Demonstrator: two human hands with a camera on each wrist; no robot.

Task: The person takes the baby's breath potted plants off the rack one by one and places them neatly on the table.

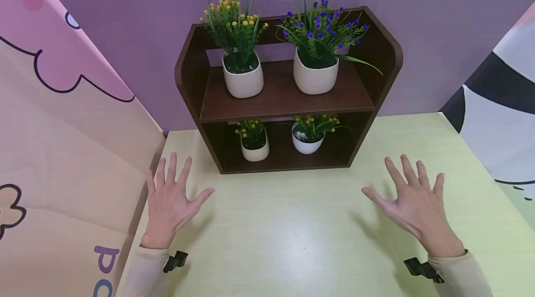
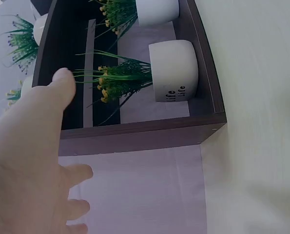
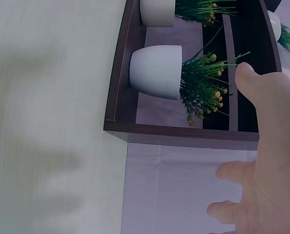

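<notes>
My left hand (image 1: 169, 206) is spread above the table's left side, fingers apart and holding nothing. Over the right side, my right hand (image 1: 415, 204) is likewise spread and holds nothing. Between and beyond them stands a dark brown two-tier shelf (image 1: 288, 97), nearest thing to both. On its upper tier are a yellow-flowered potted plant (image 1: 244, 81) at left and a purple-flowered potted plant (image 1: 315, 76) at right. The lower tier bears two smaller yellow-flowered plants, one in a cream pot (image 1: 255, 152), one in a white pot (image 1: 308, 146). Lettering shows on the left lower pot (image 2: 174, 73) in the left wrist view.
The shelf stands at the back of a pale wooden table (image 1: 284, 222). Behind it hangs a purple cloth (image 1: 418, 46). A printed cloth wall (image 1: 75, 148) runs along the left edge, and a panda-patterned cloth (image 1: 501, 115) along the right.
</notes>
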